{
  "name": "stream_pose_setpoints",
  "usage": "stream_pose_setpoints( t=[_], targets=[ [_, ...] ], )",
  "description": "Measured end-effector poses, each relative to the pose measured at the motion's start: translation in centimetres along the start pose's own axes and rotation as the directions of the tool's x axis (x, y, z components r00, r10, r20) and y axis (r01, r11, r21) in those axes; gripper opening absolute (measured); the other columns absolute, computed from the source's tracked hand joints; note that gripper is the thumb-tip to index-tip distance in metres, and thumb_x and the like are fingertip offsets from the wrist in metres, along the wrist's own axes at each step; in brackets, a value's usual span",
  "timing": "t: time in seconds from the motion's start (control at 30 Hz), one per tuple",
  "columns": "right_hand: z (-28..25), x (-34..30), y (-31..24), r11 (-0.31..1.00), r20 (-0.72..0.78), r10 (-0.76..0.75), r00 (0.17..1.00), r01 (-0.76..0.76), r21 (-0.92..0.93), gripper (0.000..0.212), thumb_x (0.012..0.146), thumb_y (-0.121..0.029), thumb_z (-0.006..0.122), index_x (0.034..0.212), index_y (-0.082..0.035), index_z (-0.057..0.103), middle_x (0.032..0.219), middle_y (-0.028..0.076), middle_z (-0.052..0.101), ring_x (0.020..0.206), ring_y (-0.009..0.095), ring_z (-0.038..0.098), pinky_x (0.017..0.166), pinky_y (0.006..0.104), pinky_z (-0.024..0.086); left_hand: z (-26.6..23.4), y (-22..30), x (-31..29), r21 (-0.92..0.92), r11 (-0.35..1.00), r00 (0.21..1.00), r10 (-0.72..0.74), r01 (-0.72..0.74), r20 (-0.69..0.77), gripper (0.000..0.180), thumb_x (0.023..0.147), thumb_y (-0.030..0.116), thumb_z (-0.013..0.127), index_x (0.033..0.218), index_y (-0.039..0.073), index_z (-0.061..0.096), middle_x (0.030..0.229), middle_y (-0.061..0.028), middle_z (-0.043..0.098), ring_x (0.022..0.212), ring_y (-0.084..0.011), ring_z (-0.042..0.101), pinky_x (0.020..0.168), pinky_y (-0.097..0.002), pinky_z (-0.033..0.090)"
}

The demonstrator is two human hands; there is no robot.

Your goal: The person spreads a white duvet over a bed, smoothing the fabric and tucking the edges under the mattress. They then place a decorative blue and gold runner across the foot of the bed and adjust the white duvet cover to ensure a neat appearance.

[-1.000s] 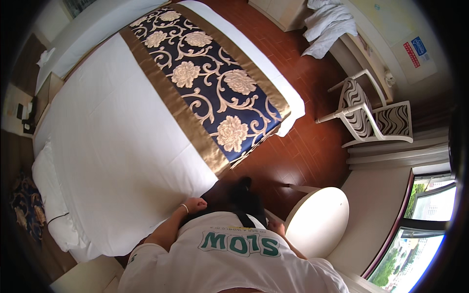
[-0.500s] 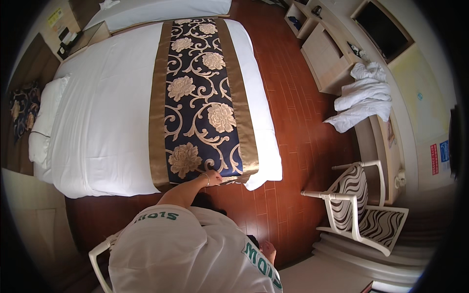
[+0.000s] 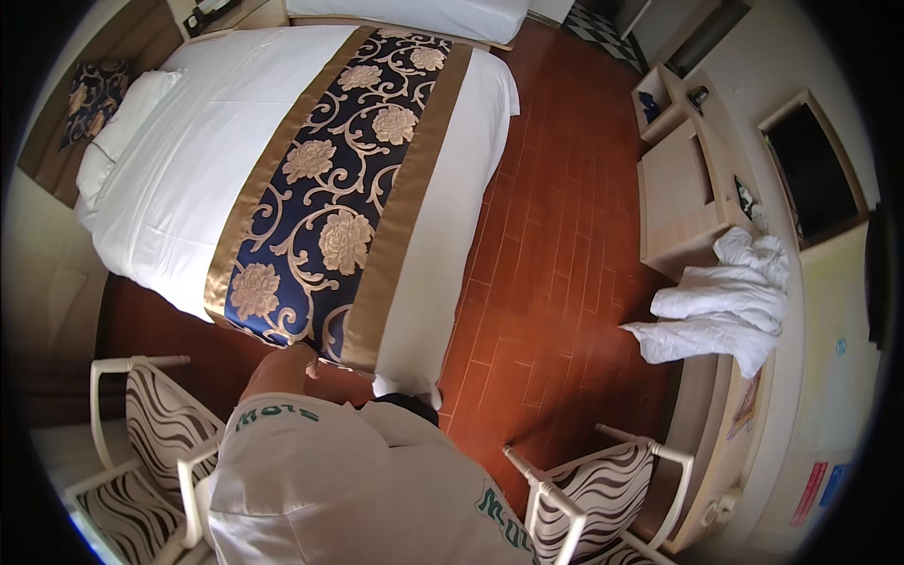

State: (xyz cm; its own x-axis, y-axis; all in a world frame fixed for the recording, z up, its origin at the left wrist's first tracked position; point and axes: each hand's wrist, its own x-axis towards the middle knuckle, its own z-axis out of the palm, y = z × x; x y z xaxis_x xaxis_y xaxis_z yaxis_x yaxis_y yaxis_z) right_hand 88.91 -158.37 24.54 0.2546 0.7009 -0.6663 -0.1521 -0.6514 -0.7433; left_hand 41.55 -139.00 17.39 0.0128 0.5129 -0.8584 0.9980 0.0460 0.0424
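A dark blue bed runner (image 3: 320, 202) with large gold flowers and brown-gold borders lies across the white-covered bed (image 3: 428, 217). At its near end, by the bed's near side, my left hand (image 3: 309, 360) is closed on the runner's edge; the fingertips are partly hidden. My left arm reaches forward from a white sleeve (image 3: 273, 414) with green lettering. My right hand is out of sight, beyond my body at the lower right.
A striped armchair (image 3: 160, 414) stands at the lower left and another striped armchair (image 3: 603, 480) at the lower right. White bedding (image 3: 720, 306) lies heaped on the desk along the right wall. Wooden floor (image 3: 546, 245) runs between bed and cabinet (image 3: 678, 193).
My view has turned and shifted right, bringing a second armchair into sight at lower left. My left hand stays at the runner's near end. My right hand has gone out of view.
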Motion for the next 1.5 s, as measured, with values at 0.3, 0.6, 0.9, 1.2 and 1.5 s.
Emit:
stream_pose_setpoints(
  t=[0.3, 0.6, 0.9, 1.2, 1.5],
  targets=[
    [-19.1, 14.5, -6.6, 0.978, 0.004, 0.153, 0.988, -0.151, -0.144, 0.019, 0.078, -0.023, 0.051, 0.081, -0.006, 0.046, 0.065, 0.005, 0.046, 0.059, 0.014, 0.049, 0.049, 0.0226, 0.037, -10.2, 28.9, -1.6, -0.686, 0.724, 0.928, 0.203, 0.073, 0.313, 0.035, 0.078, 0.039, 0.053, 0.090, 0.007, 0.062, 0.086, -0.0107, 0.062, 0.070, -0.0206, 0.060, 0.059, -0.0336, 0.049],
    [-31.1, 38.7, -24.7, 0.934, 0.174, 0.307, 0.936, -0.331, 0.131, 0.027, 0.073, -0.038, 0.049, 0.066, -0.013, 0.043, 0.056, 0.001, 0.037, 0.048, 0.014, 0.038, 0.040, 0.0219, 0.026, -9.2, 37.7, 3.5, -0.874, 0.482, 0.998, 0.034, -0.069, -0.060, 0.021, 0.078, 0.028, 0.051, 0.067, 0.011, 0.057, 0.054, -0.0005, 0.053, 0.046, -0.0083, 0.048, 0.042, -0.0226, 0.042],
    [-17.4, 50.3, -40.3, 0.693, 0.386, -0.104, 0.917, 0.345, -0.633, 0.017, 0.080, -0.020, 0.050, 0.088, -0.007, 0.057, 0.067, 0.008, 0.056, 0.055, 0.014, 0.054, 0.043, 0.0261, 0.043, -14.0, 38.2, 7.2, -0.993, 0.111, 0.948, -0.319, 0.036, -0.001, 0.023, 0.079, 0.030, 0.053, 0.088, 0.009, 0.060, 0.069, -0.0037, 0.057, 0.057, -0.0096, 0.053, 0.046, -0.0247, 0.044],
    [-4.6, 52.8, -38.1, 0.219, 0.859, 0.455, 0.235, 0.906, -0.364, 0.028, 0.078, -0.020, 0.054, 0.100, -0.003, 0.058, 0.097, 0.014, 0.060, 0.089, 0.024, 0.058, 0.076, 0.0314, 0.046, -7.8, 47.1, -2.1, -0.824, -0.453, 0.785, -0.620, -0.340, 0.017, 0.029, 0.084, 0.022, 0.051, 0.107, 0.004, 0.055, 0.077, -0.0039, 0.059, 0.060, -0.0086, 0.054, 0.054, -0.0220, 0.046],
    [6.9, 53.6, -42.5, 0.370, 0.870, 0.250, 0.425, 0.789, -0.491, 0.024, 0.078, -0.012, 0.053, 0.101, -0.005, 0.057, 0.072, 0.006, 0.059, 0.064, 0.014, 0.058, 0.058, 0.0264, 0.047, 16.5, 61.4, -6.5, -0.543, -0.836, 0.523, -0.430, 0.077, 0.736, 0.025, 0.086, 0.021, 0.036, 0.084, 0.009, 0.058, 0.072, -0.0056, 0.059, 0.061, -0.0162, 0.057, 0.051, -0.0285, 0.047]
  ],
)
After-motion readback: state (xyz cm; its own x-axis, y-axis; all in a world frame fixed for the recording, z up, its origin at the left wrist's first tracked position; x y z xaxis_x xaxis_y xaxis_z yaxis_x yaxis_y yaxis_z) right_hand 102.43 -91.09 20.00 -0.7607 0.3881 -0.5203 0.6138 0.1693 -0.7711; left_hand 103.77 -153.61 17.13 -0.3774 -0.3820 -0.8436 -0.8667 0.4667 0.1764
